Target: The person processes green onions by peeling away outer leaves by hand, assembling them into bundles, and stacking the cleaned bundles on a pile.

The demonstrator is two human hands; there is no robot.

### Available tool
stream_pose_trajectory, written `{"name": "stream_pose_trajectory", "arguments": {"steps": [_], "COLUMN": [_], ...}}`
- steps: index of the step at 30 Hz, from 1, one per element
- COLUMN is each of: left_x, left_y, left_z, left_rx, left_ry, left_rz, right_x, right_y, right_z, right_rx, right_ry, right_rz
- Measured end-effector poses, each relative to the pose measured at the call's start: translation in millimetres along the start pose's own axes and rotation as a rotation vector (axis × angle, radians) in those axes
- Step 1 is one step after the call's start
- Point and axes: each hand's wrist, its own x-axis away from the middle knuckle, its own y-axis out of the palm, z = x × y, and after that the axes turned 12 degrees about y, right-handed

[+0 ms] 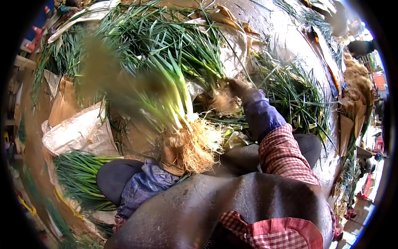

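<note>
In the middle of the head view a bunch of leeks [179, 99] stands tilted, its pale stems and tangled, straw-coloured roots [198, 145] toward me. My left hand [168, 152] is closed around the root end, its fingers partly hidden by the roots. Farther off and to the right, my right hand [239, 88] is closed on the stem ends of more leeks [207, 68], which lie in the large green heap. Pale roots hang below that hand. Purple sleeve covers show at both wrists.
More leeks [292, 93] lie at right, and another bundle [81, 176] rests by my left knee. White sacking [83, 132] and brown paper lie at left. A dark apron [199, 203] covers my lap. Smudges on the lens blur part of the heap.
</note>
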Motion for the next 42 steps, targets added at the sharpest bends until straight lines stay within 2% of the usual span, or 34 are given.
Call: {"name": "stream_pose_trajectory", "arguments": {"steps": [1, 3, 4, 5, 7, 8, 11, 13, 14, 15, 16, 17, 19, 21, 22, 25, 26, 27, 28, 30, 32, 35, 37, 39, 40, 42], "left_x": [0, 6, 9, 6, -5, 1, 7, 4, 1, 0, -3, -6, -5, -8, -6, -3, -6, -9, -1, -8, -14, -13, -13, -10, -11, -8], "left_y": [1, 34, 39, 30, 7, 37, 57, 46, 42, 38, 50, 41, 45, 40, 43, 51, 42, 33, 56, 40, 22, 24, 32, 39, 37, 32], "left_z": [0, -1, 0, 0, 3, 2, -2, -2, -1, -1, -1, 0, -4, -4, -3, -5, -4, -3, 2, 3, 4, -1, -3, -4, -2, -3], "left_rx": [-0.002, -0.066, -0.089, -0.088, -0.018, -0.122, 0.043, -0.017, -0.080, -0.142, -0.120, -0.253, -0.398, -0.407, -0.332, -0.215, -0.211, -0.208, -0.216, -0.183, -0.120, -0.133, -0.141, -0.296, -0.302, -0.326], "left_ry": [-0.012, 0.071, 0.113, 0.113, -0.001, 0.069, 0.029, 0.076, 0.129, 0.182, 0.135, 0.055, 0.032, 0.030, 0.033, 0.119, 0.092, 0.063, 0.003, 0.001, -0.011, -0.012, -0.008, 0.070, -0.011, -0.007], "left_rz": [-0.010, -0.030, 0.048, 0.047, -0.160, -0.109, -0.008, -0.010, -0.007, -0.002, -0.052, 0.049, 0.045, -0.007, -0.012, -0.040, -0.047, -0.055, -0.044, -0.037, -0.052, -0.010, 0.009, -0.039, -0.048, -0.039], "right_x": [5, 24, 22, 40, 83, 96, 130, 154, 164, 176, 176, 174, 177, 189, 193, 205, 213, 216, 218, 217, 217, 220, 221, 219, 217, 215], "right_y": [10, 44, 44, 59, 91, 101, 133, 154, 167, 175, 179, 184, 192, 199, 198, 203, 207, 207, 206, 201, 197, 202, 208, 210, 209, 204], "right_z": [-1, -9, -9, -14, -26, -28, -8, 9, 21, 23, 32, 39, 44, 39, 35, 34, 33, 35, 38, 44, 50, 55, 54, 56, 56, 55], "right_rx": [-0.006, 0.546, 0.719, 0.720, 0.601, 0.689, 0.327, 0.355, 0.289, 0.308, 0.386, 0.462, 0.415, 0.382, 0.509, 0.531, 0.559, 0.557, 0.549, 0.447, 0.404, 0.360, 0.442, 0.417, 0.389, 0.308], "right_ry": [0.000, -0.006, -0.146, -0.147, 0.058, 0.014, -0.071, -0.107, -0.195, -0.155, -0.293, -0.431, -0.468, -0.252, -0.267, -0.284, -0.334, -0.337, -0.323, -0.286, -0.337, -0.400, -0.344, -0.350, -0.375, -0.404], "right_rz": [-0.003, 0.204, 0.146, 0.147, -0.012, 0.052, -0.231, -0.296, -0.280, -0.263, -0.178, -0.092, -0.064, 0.098, 0.118, 0.159, 0.153, 0.160, 0.186, 0.183, 0.147, 0.108, 0.220, 0.204, 0.219, 0.192]}}
